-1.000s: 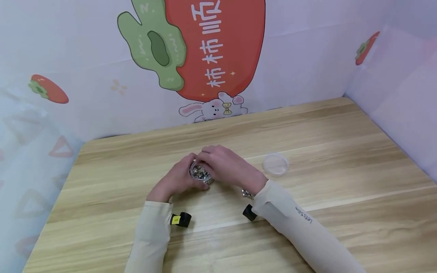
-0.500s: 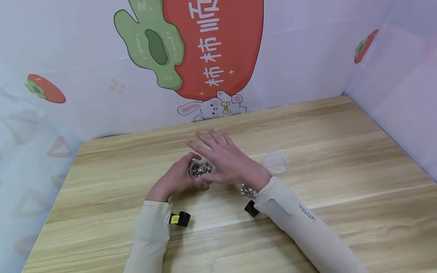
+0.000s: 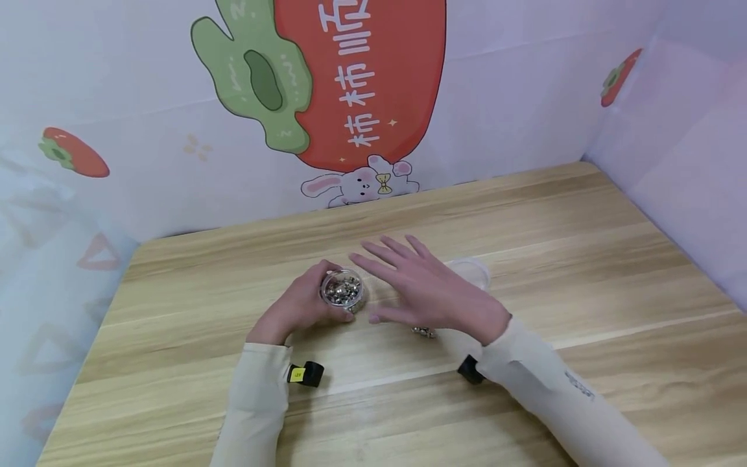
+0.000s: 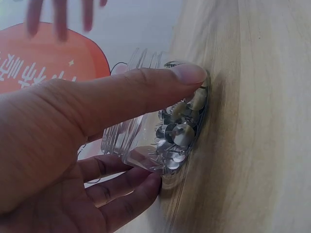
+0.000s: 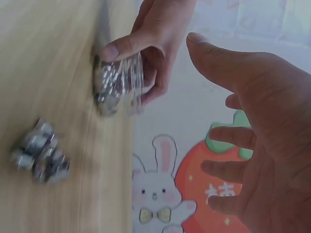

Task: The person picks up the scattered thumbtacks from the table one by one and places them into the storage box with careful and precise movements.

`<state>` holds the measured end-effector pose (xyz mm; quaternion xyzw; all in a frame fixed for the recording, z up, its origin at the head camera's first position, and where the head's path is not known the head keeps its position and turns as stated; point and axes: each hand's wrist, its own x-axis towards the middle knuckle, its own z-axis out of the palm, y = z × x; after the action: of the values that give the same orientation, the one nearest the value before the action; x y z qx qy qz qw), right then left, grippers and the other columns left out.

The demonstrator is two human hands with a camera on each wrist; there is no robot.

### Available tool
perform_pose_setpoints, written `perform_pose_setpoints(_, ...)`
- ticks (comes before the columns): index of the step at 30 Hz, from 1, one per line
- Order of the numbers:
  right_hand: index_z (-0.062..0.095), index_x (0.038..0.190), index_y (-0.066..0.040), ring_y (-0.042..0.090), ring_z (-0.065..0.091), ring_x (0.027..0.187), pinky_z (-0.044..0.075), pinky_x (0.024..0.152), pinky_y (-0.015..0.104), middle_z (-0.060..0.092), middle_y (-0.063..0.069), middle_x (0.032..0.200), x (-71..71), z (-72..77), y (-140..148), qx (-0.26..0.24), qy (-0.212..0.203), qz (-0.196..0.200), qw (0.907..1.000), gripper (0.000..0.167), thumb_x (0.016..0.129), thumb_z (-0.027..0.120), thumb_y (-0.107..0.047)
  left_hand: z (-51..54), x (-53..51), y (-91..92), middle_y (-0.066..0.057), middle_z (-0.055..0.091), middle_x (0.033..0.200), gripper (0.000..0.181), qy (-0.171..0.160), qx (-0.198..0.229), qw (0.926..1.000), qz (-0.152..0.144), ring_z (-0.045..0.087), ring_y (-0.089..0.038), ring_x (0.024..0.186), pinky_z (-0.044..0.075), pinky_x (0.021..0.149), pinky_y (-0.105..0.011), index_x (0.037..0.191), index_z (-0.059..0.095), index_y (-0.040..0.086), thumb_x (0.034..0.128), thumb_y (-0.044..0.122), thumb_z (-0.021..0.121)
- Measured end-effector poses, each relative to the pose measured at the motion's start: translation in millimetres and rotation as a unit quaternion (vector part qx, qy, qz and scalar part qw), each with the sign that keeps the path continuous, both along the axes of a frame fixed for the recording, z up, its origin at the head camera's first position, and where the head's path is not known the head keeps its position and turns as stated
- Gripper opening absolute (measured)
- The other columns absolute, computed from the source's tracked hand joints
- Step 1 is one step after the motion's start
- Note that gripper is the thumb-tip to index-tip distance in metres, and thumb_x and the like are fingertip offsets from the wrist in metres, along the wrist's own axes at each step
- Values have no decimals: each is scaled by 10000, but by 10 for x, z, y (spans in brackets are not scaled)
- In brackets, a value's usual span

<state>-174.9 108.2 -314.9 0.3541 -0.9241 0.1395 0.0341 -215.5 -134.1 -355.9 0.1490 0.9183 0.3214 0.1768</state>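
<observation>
My left hand (image 3: 300, 301) holds a clear, threaded plastic jar (image 3: 342, 290) that stands upright and uncapped on the table. Its thumb lies along one side of the jar, with the other fingers round the far side. Silvery thumbtacks (image 4: 180, 138) fill the lower part of the jar. To the right, my right hand (image 3: 428, 285) hovers over the table with fingers spread, apart from the jar and holding nothing. A small heap of thumbtacks (image 5: 41, 153) lies on the tabletop, partly hidden below the right hand in the head view.
Behind the right hand lies a clear round lid (image 3: 477, 271), partly covered. The wooden table (image 3: 572, 259) meets a printed wall covering (image 3: 496, 117) at its back and right sides. Black wrist devices (image 3: 306, 374) sit under both forearms.
Earlier the right hand had its fingers at the jar's mouth. It has since spread its fingers and moved off to the right. The left hand keeps its hold on the jar.
</observation>
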Motion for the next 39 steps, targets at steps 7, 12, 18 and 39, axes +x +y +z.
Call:
perform_pose_setpoints(7,320,1521,-243,306,372,1426,200,1179,586,399,48,1544,134,-75,386,41,-36,-290,9996,870,809,713,-554,-11,5,-30,-108,555,1327,819,65,-72,10000,22,543,-289,1197,424,1043,-484,1302,470,145,627,271,917)
perform_pose_setpoints(12,363,1503,-226,292,407,1404,237,1171,572,444,58,1512,156,-105,468,-37,-109,-235,9997,836,811,726,-524,-22,14,-64,-107,551,1328,832,118,-114,9999,40,544,-288,1196,426,1038,-481,1309,461,149,625,284,916)
perform_pose_setpoints(18,603,1314,-177,224,607,1179,461,1014,474,641,20,1290,165,-112,451,-7,-395,-234,9989,557,816,772,-359,-18,19,-75,-130,552,1326,829,147,-88,9999,-8,548,-304,1187,427,1028,-492,1311,458,134,634,291,911)
perform_pose_setpoints(39,635,686,-203,-1,472,603,414,583,197,577,-135,662,138,-418,447,214,-843,64,9962,199,813,699,-63,-16,1,-13,-140,542,1345,836,62,2,10000,-55,530,-310,1220,408,1056,-498,1322,457,124,636,266,913)
